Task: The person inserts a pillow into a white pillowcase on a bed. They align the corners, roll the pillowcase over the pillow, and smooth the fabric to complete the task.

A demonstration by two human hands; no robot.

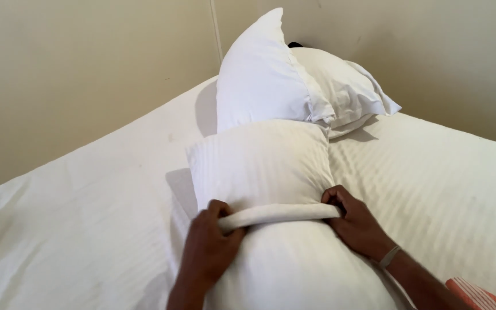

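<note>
A white striped pillow (pixel 259 166) lies on the bed in front of me, with a rolled band of its white case (pixel 279 213) stretched across its middle. My left hand (pixel 210 250) grips the left end of that rolled edge. My right hand (pixel 354 221) grips the right end, fingers curled around it. A thin band sits on my right wrist. The pillow's near part (pixel 299 270) bulges toward me between my forearms.
Two more white pillows (pixel 265 80) (pixel 345 86) lean in the corner against the beige walls. The white bed sheet (pixel 87 206) spreads to the left and right. An orange striped cloth (pixel 477 295) shows at the lower right edge.
</note>
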